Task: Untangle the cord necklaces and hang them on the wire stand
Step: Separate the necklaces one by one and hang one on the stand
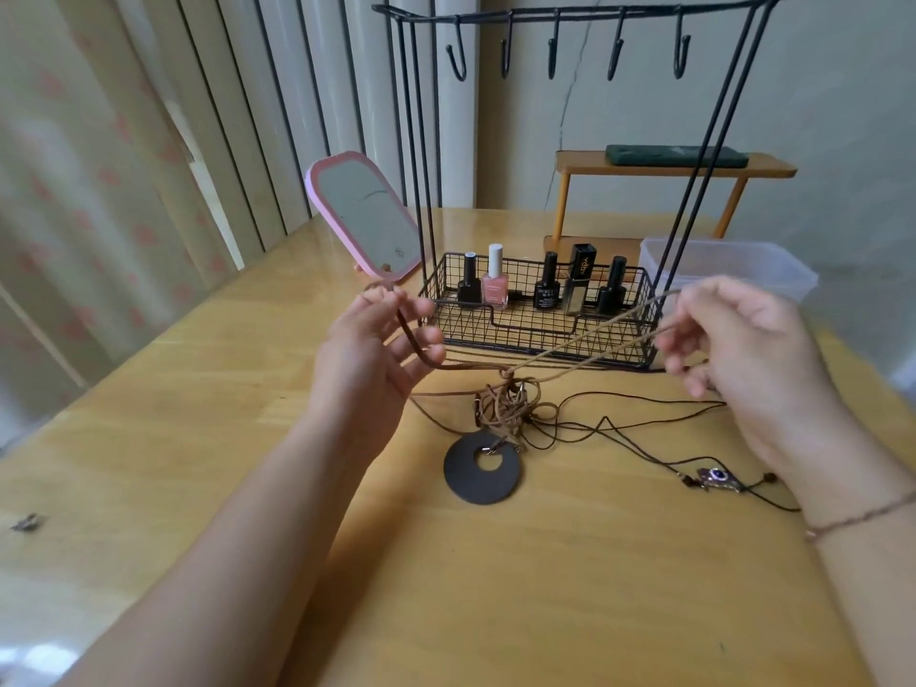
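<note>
A knot of brown cord [505, 406] lay on the table [208, 438] just in front of the wire stand [540, 309], the disc pendant [483, 468] below it and a thin black cord [644, 423] trailing right of it to a blue charm [718, 476]. The left hand [372, 349], fingers loosely curled, held a dark loop; the right hand [738, 339] pinched a tan strand, drawn taut, apparently to ease the knot open. The stand's hooks [552, 52] carried nothing.
</note>
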Available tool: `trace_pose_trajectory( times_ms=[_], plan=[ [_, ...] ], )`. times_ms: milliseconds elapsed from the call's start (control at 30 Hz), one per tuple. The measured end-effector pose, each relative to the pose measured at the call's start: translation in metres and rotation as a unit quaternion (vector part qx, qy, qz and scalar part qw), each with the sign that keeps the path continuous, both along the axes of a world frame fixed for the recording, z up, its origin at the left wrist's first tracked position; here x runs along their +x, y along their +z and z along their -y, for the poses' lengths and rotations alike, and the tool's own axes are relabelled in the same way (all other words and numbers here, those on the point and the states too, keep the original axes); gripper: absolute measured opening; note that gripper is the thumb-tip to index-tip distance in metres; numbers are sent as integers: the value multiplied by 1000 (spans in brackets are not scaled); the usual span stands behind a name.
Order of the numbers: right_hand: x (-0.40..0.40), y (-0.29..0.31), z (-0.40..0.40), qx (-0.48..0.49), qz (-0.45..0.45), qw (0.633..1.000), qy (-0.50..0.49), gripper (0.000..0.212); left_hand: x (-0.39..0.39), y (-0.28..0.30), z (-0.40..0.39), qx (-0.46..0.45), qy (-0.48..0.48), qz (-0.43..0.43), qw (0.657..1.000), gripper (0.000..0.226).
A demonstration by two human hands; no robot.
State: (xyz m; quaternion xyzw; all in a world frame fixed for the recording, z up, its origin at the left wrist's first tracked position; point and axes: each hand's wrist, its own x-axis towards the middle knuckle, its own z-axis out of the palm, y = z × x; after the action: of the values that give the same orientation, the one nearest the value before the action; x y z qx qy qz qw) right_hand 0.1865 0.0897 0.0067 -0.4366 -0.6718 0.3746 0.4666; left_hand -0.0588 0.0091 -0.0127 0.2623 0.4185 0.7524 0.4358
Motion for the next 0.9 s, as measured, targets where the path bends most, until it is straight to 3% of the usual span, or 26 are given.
trace_pose_trajectory(
  times_ms=[67, 167, 267, 333, 400, 467, 633, 800, 900],
  plan=[
    [-2, 1, 2, 18, -111, 992, 53, 31, 0, -4, -2, -48, -5, -48, 998, 12],
    [-7, 1, 6, 40, -187, 974, 120, 22, 2, -7, -2, -110, -14, -96, 989, 15],
    [-10, 0, 10, 51, -226, 954, 193, 23, 9, -8, -3, -126, -44, -145, 980, 41],
    [-12, -1, 13, 51, -241, 942, 226, 26, 14, -13, -2, -109, -88, -197, 970, 71],
    [-14, 0, 16, 49, -241, 939, 240, 22, 19, -17, -1, -79, -140, -255, 953, 99],
    [-15, 1, 19, 45, -235, 942, 235, 19, 26, -19, 0, -47, -175, -296, 938, 112],
    [-18, 3, 23, 60, -210, 961, 171, 17, 33, -14, 3, 25, -131, -305, 943, 101],
    [-21, 9, 28, 68, -232, 948, 207, 18, 35, -12, 1, 54, -129, -223, 965, 62],
    [-26, 11, 27, 100, -205, 945, 235, 18, 34, -13, 1, 59, -189, -193, 961, 70]
  ],
)
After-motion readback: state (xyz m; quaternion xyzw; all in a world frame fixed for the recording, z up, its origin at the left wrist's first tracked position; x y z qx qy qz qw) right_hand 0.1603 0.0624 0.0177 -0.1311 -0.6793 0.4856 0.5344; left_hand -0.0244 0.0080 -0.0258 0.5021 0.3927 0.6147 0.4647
